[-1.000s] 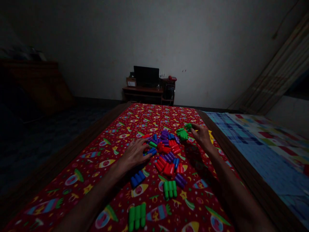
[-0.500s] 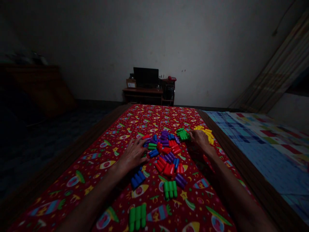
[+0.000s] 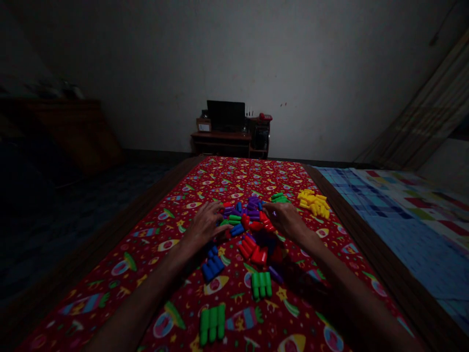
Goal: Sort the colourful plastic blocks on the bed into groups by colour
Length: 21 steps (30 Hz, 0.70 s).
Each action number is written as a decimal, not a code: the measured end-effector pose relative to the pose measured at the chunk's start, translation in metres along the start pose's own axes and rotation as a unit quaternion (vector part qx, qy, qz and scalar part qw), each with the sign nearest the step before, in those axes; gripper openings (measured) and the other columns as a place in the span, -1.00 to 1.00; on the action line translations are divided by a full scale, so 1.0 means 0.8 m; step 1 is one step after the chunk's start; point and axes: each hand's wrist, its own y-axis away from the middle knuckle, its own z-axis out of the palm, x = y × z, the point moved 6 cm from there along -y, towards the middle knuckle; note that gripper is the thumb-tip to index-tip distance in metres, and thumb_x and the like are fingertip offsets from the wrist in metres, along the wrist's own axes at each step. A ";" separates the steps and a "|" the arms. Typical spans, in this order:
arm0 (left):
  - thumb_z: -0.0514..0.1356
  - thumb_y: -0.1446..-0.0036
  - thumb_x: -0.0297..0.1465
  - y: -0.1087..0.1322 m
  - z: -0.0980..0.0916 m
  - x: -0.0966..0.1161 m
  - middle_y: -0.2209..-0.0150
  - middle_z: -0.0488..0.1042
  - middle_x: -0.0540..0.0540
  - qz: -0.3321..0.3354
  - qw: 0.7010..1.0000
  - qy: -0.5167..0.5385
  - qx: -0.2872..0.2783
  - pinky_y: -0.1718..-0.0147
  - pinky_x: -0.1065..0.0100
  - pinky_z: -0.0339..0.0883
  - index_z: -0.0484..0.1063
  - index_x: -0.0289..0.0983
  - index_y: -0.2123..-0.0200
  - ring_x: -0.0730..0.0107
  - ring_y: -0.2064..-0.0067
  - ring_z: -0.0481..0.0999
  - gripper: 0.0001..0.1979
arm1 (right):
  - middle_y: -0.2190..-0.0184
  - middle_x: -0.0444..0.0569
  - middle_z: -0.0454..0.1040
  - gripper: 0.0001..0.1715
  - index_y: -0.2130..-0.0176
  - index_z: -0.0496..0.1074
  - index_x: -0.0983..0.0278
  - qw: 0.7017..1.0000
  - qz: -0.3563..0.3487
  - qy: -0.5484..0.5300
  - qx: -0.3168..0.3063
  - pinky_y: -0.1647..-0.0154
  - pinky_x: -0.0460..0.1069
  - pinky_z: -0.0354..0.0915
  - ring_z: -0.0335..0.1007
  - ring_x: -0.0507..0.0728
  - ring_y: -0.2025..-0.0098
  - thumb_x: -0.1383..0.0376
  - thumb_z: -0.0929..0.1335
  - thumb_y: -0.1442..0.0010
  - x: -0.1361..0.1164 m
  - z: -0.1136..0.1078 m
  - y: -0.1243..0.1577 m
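A mixed pile of ridged plastic toy blocks lies between my hands, with red blocks (image 3: pixel 248 247), purple blocks (image 3: pixel 252 213) and a blue block (image 3: pixel 237 230) among them. My left hand (image 3: pixel 203 226) rests at the pile's left edge, fingers spread and thumb apart, beside a green block (image 3: pixel 234 218). Over the pile's right side, my right hand (image 3: pixel 289 221) has its fingers bent down and together near a purple block. What its fingertips hold, if anything, is hidden. Behind that hand lies a green group (image 3: pixel 280 197), partly covered.
Yellow blocks (image 3: pixel 314 203) form a heap at the right edge of the red patterned cloth (image 3: pixel 168 288). Closer to me lie a blue block (image 3: pixel 213 269) and two green blocks, one at the front (image 3: pixel 212 324). A desk with a monitor (image 3: pixel 226 115) stands by the wall.
My right hand has moved left and nearer, from the green group to the mixed pile. My left hand stays at the pile's left edge. The camera view has shifted slightly.
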 end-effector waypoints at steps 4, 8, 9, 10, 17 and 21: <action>0.17 -0.12 -0.09 -0.008 0.009 0.009 0.08 0.51 -0.16 -0.059 0.988 0.133 0.042 -0.03 0.10 0.35 0.57 -0.19 0.48 0.15 -0.02 0.46 -0.66 | 0.09 0.14 0.53 -0.43 -0.18 0.30 0.33 0.979 -0.124 -0.159 0.005 0.24 -0.07 0.27 0.46 0.11 0.21 0.22 0.34 -0.21 -0.050 0.030 0.010; 0.10 -0.19 -0.11 -0.003 0.024 0.031 0.08 0.52 -0.17 -0.094 0.974 0.205 0.024 0.04 0.20 0.41 0.59 -0.20 0.46 0.20 0.02 0.48 -0.61 | 0.18 0.04 0.57 -0.51 -0.11 0.39 0.27 0.970 -0.099 -0.223 -0.007 0.32 -0.10 0.29 0.47 0.06 0.31 0.23 0.36 -0.19 -0.064 0.049 0.010; 0.10 -0.19 -0.12 -0.003 0.026 0.035 0.08 0.53 -0.17 -0.095 0.974 0.207 0.017 0.04 0.19 0.41 0.60 -0.20 0.45 0.19 0.01 0.48 -0.61 | 0.23 0.02 0.59 -0.60 -0.03 0.46 0.27 0.972 -0.076 -0.222 -0.003 0.33 -0.11 0.29 0.47 0.06 0.34 0.25 0.35 -0.20 -0.061 0.050 0.008; 0.09 -0.20 -0.13 -0.002 0.027 0.039 0.07 0.53 -0.17 -0.091 0.975 0.204 0.011 0.03 0.17 0.40 0.60 -0.19 0.45 0.18 -0.01 0.47 -0.62 | 0.27 0.00 0.60 -0.67 0.05 0.51 0.26 0.974 -0.052 -0.219 -0.002 0.33 -0.10 0.29 0.48 0.06 0.35 0.27 0.34 -0.20 -0.056 0.049 0.006; 0.10 -0.20 -0.24 -0.004 0.017 0.023 0.02 0.52 -0.17 -0.047 0.992 0.105 0.060 -0.10 -0.01 0.29 0.59 -0.18 0.31 0.10 -0.10 0.41 -0.73 | 0.30 -0.02 0.60 -0.72 0.18 0.56 0.27 0.978 0.070 -0.166 0.105 0.27 -0.04 0.35 0.50 0.12 0.31 0.27 0.32 -0.14 0.037 0.009 -0.019; 0.07 -0.22 -0.32 0.001 0.017 0.011 -0.02 0.49 -0.20 -0.014 0.998 0.042 0.050 -0.12 -0.02 0.26 0.54 -0.21 0.15 0.11 -0.12 0.38 -0.73 | 0.22 0.10 0.58 -0.69 0.16 0.53 0.33 0.973 0.121 -0.054 0.188 0.14 0.02 0.34 0.49 0.17 0.19 0.34 0.28 -0.14 0.107 -0.011 -0.022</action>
